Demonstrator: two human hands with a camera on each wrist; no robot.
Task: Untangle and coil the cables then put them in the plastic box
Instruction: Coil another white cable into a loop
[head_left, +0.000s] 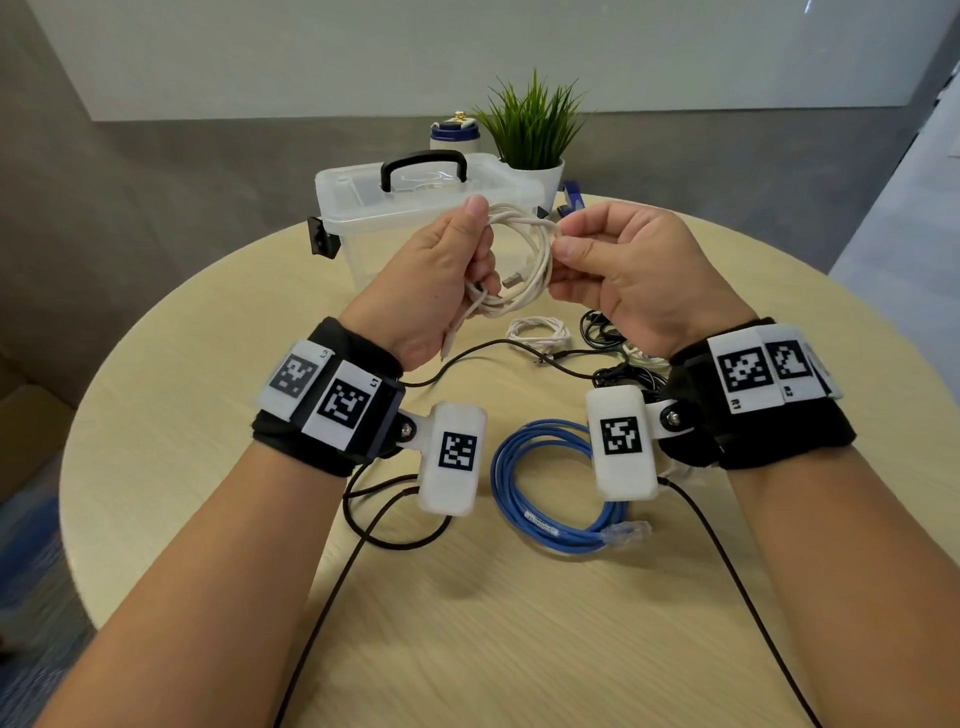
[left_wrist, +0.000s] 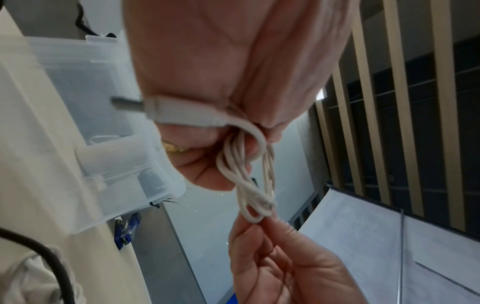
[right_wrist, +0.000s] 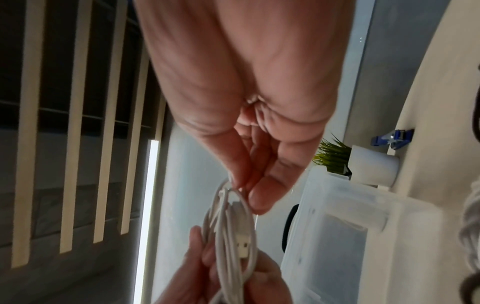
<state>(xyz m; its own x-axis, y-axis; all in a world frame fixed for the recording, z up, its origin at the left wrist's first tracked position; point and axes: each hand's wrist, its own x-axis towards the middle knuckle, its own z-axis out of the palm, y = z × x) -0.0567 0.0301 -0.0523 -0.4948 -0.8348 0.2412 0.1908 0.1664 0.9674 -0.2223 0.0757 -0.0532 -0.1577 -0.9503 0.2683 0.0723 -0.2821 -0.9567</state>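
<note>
Nearest me a coiled blue cable lies on the surface. Above it, my left grip is closed around a coiled white cable, while my right grip pinches its far loop. Just beyond stands the plastic box, lid on.

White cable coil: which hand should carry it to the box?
Probably left. The left hand already grips the white cable coil's loops, while the right hand only pinches one strand. The plastic box sits just behind, lid on.
</note>
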